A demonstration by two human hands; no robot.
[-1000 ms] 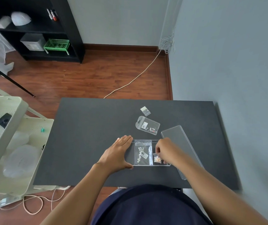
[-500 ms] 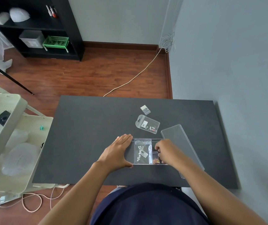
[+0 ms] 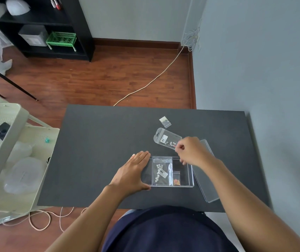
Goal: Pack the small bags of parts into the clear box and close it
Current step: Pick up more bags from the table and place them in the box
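Observation:
The clear box (image 3: pixel 191 185) lies open on the black table (image 3: pixel 100 151), near its front edge. Inside it are a bag of white flower-shaped parts (image 3: pixel 161 170) and a tiny bag of orange parts (image 3: pixel 176 179). My left hand (image 3: pixel 132 173) rests flat against the box's left side, holding nothing. My right hand (image 3: pixel 193 151) is behind the box, thumb and forefinger pinched on the near right corner of a hang-hole bag (image 3: pixel 165 137), which lies flat. A small bag (image 3: pixel 165 122) lies farther back. The clear lid (image 3: pixel 206 182) lies right of the box.
A cream trolley (image 3: pixel 9 160) with plastic items stands against the table's left edge. The grey wall (image 3: pixel 282 124) runs along the table's right side. A cable (image 3: pixel 145 86) crosses the wooden floor beyond the table, and a black shelf (image 3: pixel 54 33) stands far left.
My right hand has left the box, where the tiny orange bag now lies, and moved back to the hang-hole bag. My left hand and the box have stayed put.

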